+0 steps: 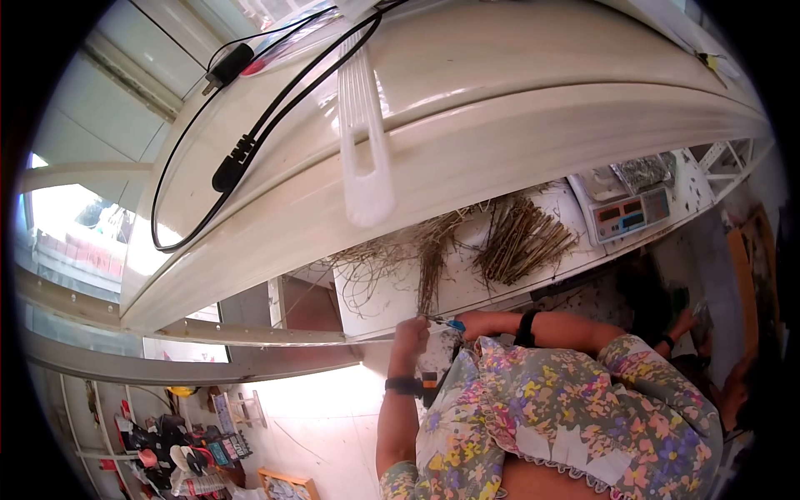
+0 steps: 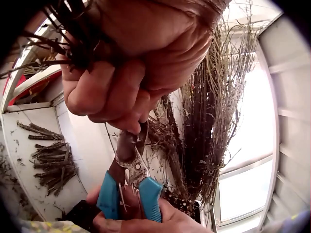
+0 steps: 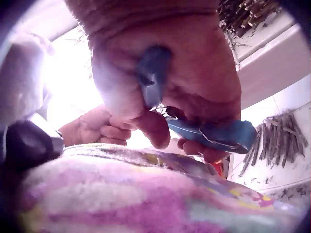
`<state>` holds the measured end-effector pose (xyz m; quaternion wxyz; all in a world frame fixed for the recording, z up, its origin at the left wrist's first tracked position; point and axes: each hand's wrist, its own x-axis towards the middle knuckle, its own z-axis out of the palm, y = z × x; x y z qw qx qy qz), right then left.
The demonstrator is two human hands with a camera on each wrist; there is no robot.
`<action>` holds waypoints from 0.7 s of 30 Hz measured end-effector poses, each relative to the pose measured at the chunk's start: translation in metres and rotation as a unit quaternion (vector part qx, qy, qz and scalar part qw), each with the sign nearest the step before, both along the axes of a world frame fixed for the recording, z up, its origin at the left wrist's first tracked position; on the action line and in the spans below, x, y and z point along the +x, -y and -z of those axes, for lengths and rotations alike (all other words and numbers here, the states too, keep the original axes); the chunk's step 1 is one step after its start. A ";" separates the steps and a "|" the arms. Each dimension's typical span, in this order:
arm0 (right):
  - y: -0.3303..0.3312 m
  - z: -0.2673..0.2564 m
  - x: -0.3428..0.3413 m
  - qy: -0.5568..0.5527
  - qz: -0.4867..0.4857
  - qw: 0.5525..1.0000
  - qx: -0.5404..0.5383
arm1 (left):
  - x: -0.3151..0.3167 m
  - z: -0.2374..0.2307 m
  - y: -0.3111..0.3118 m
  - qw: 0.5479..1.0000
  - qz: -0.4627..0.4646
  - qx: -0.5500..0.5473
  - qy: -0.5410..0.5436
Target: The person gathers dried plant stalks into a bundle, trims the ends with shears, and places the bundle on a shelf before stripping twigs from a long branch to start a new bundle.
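My left hand grips a bunch of dried plant stems near the table's front edge; in the left wrist view, its curled fingers close round dark stems. Blue-handled pruning shears reach up to those fingers, blades right at the fingertips and partly hidden by them. The handles spread apart a little inside my right hand, which holds one blue handle under its curled fingers and the other against the palm. Both hands are close together in front of the floral shirt.
A pile of short cut stems and a digital scale occupy the white table. Overhead, a pale curved surface carries a black cable and white plastic strip. Another person's hand shows at right.
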<state>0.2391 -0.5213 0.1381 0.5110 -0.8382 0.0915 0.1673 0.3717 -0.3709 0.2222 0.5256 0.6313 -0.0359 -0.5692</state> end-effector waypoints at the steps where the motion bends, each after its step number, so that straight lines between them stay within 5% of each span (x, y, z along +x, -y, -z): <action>1: -0.001 0.001 -0.001 0.011 0.008 1.000 0.005 | 0.000 0.000 0.000 1.000 0.002 0.004 0.005; 10: 0.002 0.007 -0.004 0.016 -0.023 0.998 -0.052 | 0.003 0.004 0.000 0.997 0.028 0.055 0.056; 17: -0.003 0.018 -0.009 0.020 0.040 0.998 -0.051 | 0.003 0.003 0.006 0.983 0.070 0.085 0.145; 21: 0.005 -0.024 -0.017 -0.034 0.023 0.999 -0.030 | 0.012 0.033 -0.008 0.909 0.153 0.009 0.389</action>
